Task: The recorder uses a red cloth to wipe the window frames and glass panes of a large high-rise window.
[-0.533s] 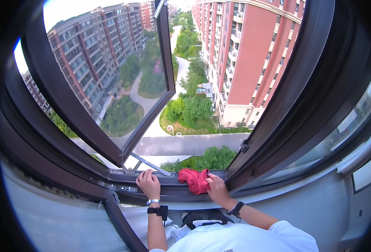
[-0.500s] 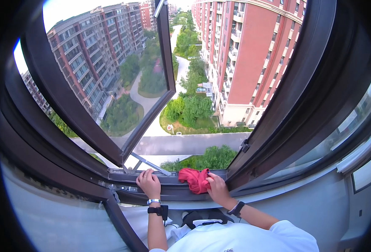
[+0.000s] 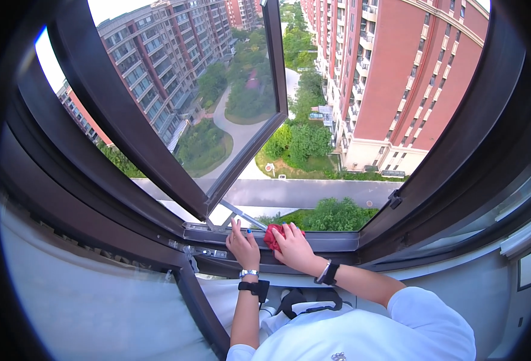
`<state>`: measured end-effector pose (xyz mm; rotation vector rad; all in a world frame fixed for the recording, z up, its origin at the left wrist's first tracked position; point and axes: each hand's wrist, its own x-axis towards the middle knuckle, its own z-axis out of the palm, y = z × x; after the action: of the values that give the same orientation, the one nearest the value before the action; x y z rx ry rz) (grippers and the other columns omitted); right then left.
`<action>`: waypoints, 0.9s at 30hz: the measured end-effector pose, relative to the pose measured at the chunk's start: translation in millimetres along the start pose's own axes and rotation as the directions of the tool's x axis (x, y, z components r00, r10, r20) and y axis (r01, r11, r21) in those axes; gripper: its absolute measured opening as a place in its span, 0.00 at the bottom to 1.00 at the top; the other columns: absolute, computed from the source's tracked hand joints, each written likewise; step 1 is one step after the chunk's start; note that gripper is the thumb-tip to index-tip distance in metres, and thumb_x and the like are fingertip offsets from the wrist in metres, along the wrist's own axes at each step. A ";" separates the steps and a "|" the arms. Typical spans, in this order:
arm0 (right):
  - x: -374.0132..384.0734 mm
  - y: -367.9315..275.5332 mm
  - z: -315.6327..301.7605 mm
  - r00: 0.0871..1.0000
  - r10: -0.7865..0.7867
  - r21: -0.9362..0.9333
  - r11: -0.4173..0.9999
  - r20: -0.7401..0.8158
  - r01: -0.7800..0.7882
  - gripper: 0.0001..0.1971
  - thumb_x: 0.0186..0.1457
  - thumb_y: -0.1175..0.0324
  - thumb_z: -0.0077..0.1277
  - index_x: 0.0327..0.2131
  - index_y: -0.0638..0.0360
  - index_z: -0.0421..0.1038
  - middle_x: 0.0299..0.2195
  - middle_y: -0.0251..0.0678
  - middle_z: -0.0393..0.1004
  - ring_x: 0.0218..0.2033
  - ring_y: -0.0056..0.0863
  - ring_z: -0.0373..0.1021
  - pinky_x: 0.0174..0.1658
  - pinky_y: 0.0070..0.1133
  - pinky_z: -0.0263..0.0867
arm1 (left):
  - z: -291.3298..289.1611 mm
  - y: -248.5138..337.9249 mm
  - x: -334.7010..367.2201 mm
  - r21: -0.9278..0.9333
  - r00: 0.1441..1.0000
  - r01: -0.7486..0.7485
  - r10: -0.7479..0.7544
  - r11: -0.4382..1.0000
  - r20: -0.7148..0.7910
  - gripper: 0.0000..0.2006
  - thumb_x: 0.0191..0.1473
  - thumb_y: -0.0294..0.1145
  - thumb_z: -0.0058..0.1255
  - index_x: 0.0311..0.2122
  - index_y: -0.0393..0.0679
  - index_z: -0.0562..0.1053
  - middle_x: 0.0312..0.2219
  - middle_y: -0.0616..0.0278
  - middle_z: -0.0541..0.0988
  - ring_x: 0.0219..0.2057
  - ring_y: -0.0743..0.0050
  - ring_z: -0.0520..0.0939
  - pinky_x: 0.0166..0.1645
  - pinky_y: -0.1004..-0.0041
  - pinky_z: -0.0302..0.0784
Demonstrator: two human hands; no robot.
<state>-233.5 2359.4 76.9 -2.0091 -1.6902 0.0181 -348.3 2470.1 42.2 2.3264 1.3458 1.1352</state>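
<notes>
A crumpled red cloth (image 3: 273, 237) is bunched on the dark window sill frame (image 3: 331, 242), near the metal stay arm (image 3: 244, 215). My right hand (image 3: 295, 248) presses over it from the right, fingers curled on the cloth and covering part of it. Just to the left, my left hand (image 3: 243, 245) rests at the same frame, its fingers stretched toward the stay, holding nothing I can see. Between the two hands is only a small gap.
An outward-swung window sash (image 3: 208, 207) stands beyond my left hand. Another dark-framed pane (image 3: 184, 289) is at the lower left. Past the frame is a long drop to a road (image 3: 313, 191) and trees. A window handle (image 3: 395, 198) sits on the right frame.
My right hand has slid left along the sill with the red cloth, which is now more bunched beneath it. The left hand's fingers have straightened. The whole view has shifted.
</notes>
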 end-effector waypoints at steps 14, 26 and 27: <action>-36.4 35.1 -35.0 0.997 -0.038 -0.205 0.978 -0.074 0.022 0.14 0.36 0.68 0.52 0.33 0.48 0.73 0.38 0.38 0.70 0.39 0.38 0.65 0.32 0.29 0.65 | 2.7 -2.4 6.3 0.147 0.998 -0.020 0.012 0.989 0.056 0.18 0.56 0.34 0.40 0.52 0.42 0.64 0.40 0.64 0.77 0.45 0.66 0.73 0.56 0.60 0.55; -76.6 60.8 -61.3 0.966 0.031 -0.304 0.946 -0.258 -0.112 0.15 0.38 0.67 0.54 0.35 0.49 0.73 0.39 0.40 0.70 0.39 0.37 0.65 0.34 0.29 0.65 | 4.5 6.2 5.6 0.146 1.000 -0.022 0.022 0.989 0.004 0.09 0.50 0.29 0.44 0.37 0.43 0.74 0.36 0.58 0.77 0.44 0.64 0.73 0.51 0.60 0.60; -76.7 61.9 -61.2 0.974 0.036 -0.304 0.947 -0.225 -0.106 0.15 0.38 0.66 0.54 0.35 0.49 0.73 0.38 0.39 0.70 0.39 0.36 0.65 0.32 0.29 0.65 | 5.2 4.7 4.8 0.155 1.000 -0.030 0.030 0.988 0.002 0.09 0.50 0.28 0.44 0.37 0.43 0.74 0.36 0.59 0.77 0.44 0.64 0.73 0.51 0.60 0.60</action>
<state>-173.9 2260.1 82.6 -2.2065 -1.5563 -0.4579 -340.2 2472.3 43.7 2.4612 1.4525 1.0752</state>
